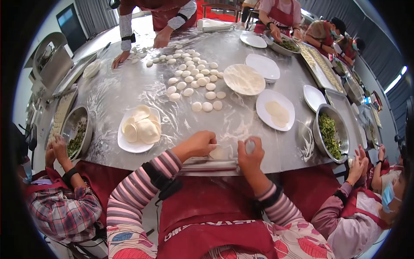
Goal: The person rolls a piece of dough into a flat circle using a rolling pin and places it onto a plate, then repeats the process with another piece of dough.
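Near the table's front edge, my left hand [201,144] has its fingers closed at the left edge of a thin dough round [221,152]. Just right of it, my right hand [251,152] curls around the end of a rolling pin, which is mostly hidden by the fingers. The round lies on the floured steel table [108,108] between my two hands. A square white plate [137,147] with several flat wrappers [148,131] is to the left. Beyond my hands lie many small dough discs [207,106].
White plates [262,69] and a floured round board [244,80] stand at centre right. Steel bowls of green filling [330,134] sit right and left. Co-workers surround the table; one co-worker's hands [163,38] touch the far side near dough pieces.
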